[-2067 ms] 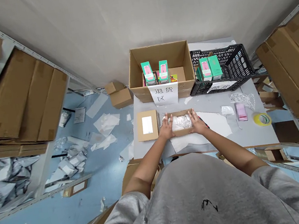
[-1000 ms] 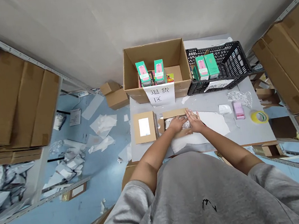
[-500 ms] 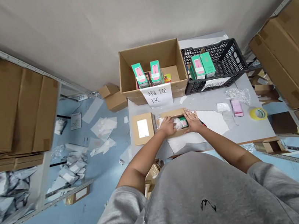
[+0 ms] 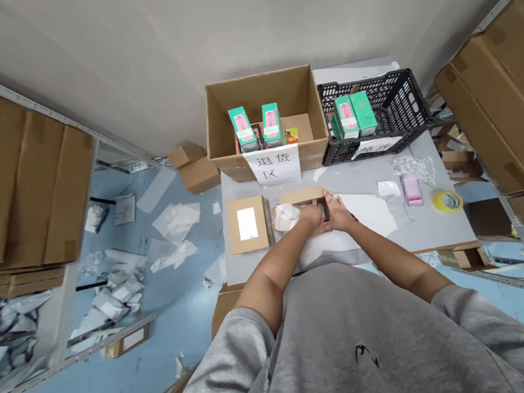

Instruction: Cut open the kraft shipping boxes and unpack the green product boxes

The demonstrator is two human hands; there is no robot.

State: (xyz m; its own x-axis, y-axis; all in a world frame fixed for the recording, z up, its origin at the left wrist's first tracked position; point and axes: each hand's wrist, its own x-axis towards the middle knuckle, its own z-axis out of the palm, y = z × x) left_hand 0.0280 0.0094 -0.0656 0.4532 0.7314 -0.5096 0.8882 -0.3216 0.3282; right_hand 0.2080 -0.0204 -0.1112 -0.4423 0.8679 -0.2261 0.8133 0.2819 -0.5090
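The left hand [image 4: 311, 215] was over a small brown box [image 4: 297, 197] on the table [image 4: 394, 233]. Its fingers [image 4: 319, 212] reached down to a green pack [image 4: 324, 212] in the box, but you could not tell if they had hold of it. A white bundle [image 4: 287, 217] lay by that hand. The right hand [image 4: 336, 215] rested open at the box's edge, holding nothing

"退货" above "区", in black characters on a white paper sign [image 4: 273, 164] across the front of a cardboard box [image 4: 231, 165]. Below the black crate's [image 4: 376, 86] rim, a white slip [image 4: 376, 147] with dark print, too slanted to read. Print on the green cartons [image 4: 243, 129] too small to make out. On a closed carton [image 4: 237, 226], a white label [image 4: 247, 223] with no legible writing. On a grey sweatshirt [image 4: 322, 344], a dark unreadable mark [image 4: 365, 355].
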